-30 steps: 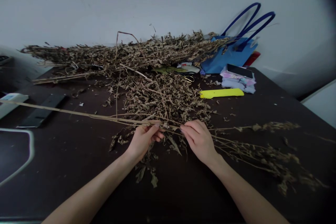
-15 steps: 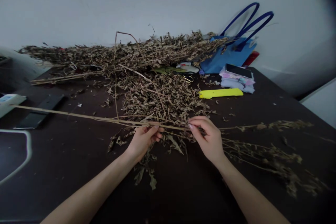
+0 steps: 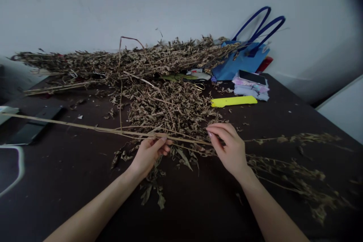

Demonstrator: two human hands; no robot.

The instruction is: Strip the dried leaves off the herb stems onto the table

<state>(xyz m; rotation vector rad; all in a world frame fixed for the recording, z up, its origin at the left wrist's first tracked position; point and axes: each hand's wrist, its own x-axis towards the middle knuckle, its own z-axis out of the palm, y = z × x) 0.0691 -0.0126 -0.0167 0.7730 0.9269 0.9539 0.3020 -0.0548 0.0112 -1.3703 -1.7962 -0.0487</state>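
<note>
My left hand is closed around a long dried plant stem, thumb on top. The stem runs from the far left across the front of the leaf pile and passes behind my right hand. That hand's thumb and fingertips are pinched together just above the stem; whatever is between them, if anything, is too small to make out. Leafy side branches spread to the right beyond it. Beneath and behind the stem lies a heap of crumpled dry leaves, with a few larger leaves hanging below my left hand.
A large bundle of dried plants lies along the wall. At the right stand a blue bag, a phone on folded cloth and a yellow strip. Scissors lie behind the heap. A dark phone-like slab is at left.
My right hand has shifted slightly right along the stem, and its fingertips have lifted a little off it. My left hand keeps its grip. The whole view has shifted slightly.
</note>
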